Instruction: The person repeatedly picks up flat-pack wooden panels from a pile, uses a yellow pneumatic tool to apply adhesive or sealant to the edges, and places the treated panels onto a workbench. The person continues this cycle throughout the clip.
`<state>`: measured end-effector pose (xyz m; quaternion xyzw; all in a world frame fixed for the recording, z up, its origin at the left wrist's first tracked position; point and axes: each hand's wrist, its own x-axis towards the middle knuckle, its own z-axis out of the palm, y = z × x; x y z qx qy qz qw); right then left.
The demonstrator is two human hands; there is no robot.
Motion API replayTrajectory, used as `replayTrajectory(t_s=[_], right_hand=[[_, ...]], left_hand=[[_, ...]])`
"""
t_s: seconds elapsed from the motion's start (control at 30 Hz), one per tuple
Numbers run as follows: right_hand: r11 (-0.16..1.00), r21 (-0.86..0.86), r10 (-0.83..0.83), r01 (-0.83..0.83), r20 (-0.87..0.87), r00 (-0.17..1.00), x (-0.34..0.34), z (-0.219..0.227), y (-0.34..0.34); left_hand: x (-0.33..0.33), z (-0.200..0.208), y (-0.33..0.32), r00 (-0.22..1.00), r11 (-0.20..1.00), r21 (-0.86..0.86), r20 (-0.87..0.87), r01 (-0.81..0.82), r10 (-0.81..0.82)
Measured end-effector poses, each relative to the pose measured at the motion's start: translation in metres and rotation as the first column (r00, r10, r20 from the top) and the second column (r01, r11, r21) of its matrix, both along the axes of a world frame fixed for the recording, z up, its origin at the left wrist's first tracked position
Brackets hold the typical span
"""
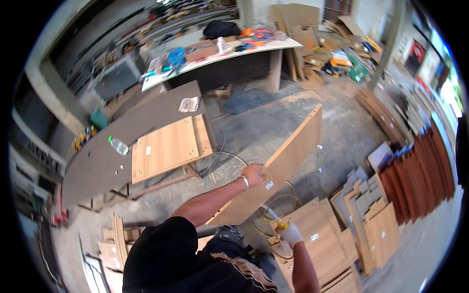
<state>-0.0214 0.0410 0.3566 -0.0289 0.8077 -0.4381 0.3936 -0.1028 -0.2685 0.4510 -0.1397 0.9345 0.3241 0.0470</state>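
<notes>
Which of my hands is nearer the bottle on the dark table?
Left. Your left hand, gripping the wooden board, is right of the bottle; your right hand, holding a yellow-handled tool, is farther right and lower in view.

Logged from my feed: floor [254, 124], grey, patchy. Dark table [105, 171], long, left. Pale-topped table [276, 45], far, cluttered. Pillars [61, 100], pale, one at left, one at far right. Whitish wall [380, 18], far right. I note bright daylight [455, 95], right edge.

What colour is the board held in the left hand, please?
The board is light tan, seen best in the head view.
</notes>
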Motion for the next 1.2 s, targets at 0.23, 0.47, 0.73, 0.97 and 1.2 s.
replayTrajectory(t_s=[0.23,0.47,0.73,0.97,1.2], right_hand=[[0.908,0.121,-0.41,0.401,0.057,0.91,0.0,0.011,-0.042],[0.455,-0.002,-0.89,0.89,0.03,0.455,0.007,-0.012,-0.004],[0.321,-0.073,-0.918,0.944,0.22,0.33,-0.028,-0.011,0.033],[0.513,-0.119,-0.807,0.85,0.271,0.524,-0.069,-0.008,-0.03],[0.557,-0.139,-0.722,0.819,0.407,0.56,-0.08,0.003,-0.082]], left_hand=[[-0.007,-0.011,-0.083,0.938,0.938,0.183,-0.133,-0.293,0.319],[-0.006,-0.017,-0.163,0.634,0.493,0.786,-0.172,-0.372,0.754],[0.076,-0.04,-0.298,0.162,-0.05,0.98,0.081,-0.19,0.983],[0.133,-0.075,-0.356,-0.311,-0.224,0.974,0.203,-0.033,0.928],[0.15,-0.117,-0.399,-0.429,-0.31,0.95,0.262,-0.043,0.864]])
